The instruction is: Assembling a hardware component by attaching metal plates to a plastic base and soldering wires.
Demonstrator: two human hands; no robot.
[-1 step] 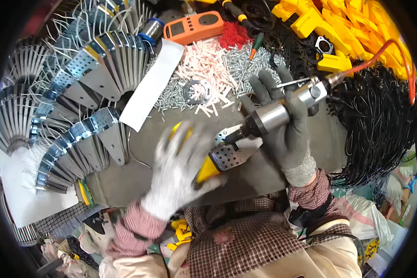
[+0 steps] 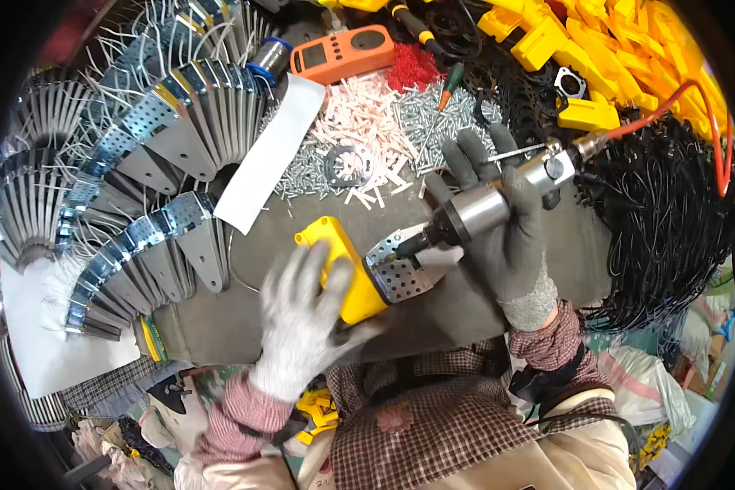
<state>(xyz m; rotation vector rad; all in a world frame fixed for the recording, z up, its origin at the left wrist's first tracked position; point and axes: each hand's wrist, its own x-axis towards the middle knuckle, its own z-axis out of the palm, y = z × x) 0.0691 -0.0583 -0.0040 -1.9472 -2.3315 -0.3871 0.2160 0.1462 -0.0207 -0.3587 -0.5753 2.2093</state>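
A yellow plastic housing (image 2: 355,286) lies on the grey work mat, joined at its right side to a perforated metal plate (image 2: 402,278). My left hand (image 2: 298,302), in a pale glove and blurred by motion, has its fingers apart over the housing's left edge; whether they touch it I cannot tell. Across my grey-gloved right hand (image 2: 518,237) lies a silver air screwdriver (image 2: 482,208), held under one finger while other fingers stick out beyond it. Its dark tip (image 2: 408,245) is over the metal plate, and contact there cannot be made out.
Loose screws (image 2: 445,122), pink-white strips (image 2: 359,114) and an orange meter (image 2: 343,55) lie at the back. Bent metal plates with wires (image 2: 159,245) stand in rows at left. Yellow housings (image 2: 612,49) fill the far right, above black cables (image 2: 653,220). A red hose (image 2: 661,106) feeds the screwdriver.
My left hand has drawn back slightly left and down, its fingers loosening from the yellow housing, which now shows more fully. The right hand and screwdriver have hardly moved.
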